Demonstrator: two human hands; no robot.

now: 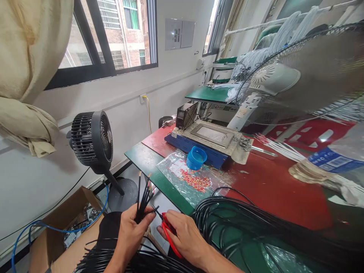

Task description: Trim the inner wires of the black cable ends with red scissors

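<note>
A bundle of black cables [145,200] stands upright in my left hand [131,230], its fingers wrapped round it. Some cable tips at the top show bare copper and coloured wire. One cable end sticks out sideways past my left thumb. My right hand [186,237] is closed on red-handled pliers [171,239], whose dark tip is beside that cable end; whether the jaws touch it I cannot tell. More black cables [125,259] lie across my lap beneath both hands. A large coil of black cable [216,216] rests on the table right of my right hand.
On the table [241,189] are a blue solder pot [196,146], a blue cup [196,158], a plastic sheet [173,176] with red and yellow scraps, and a bottle [327,163]. A black fan [92,138] and cardboard box [54,227] stand left. A big fan is at right.
</note>
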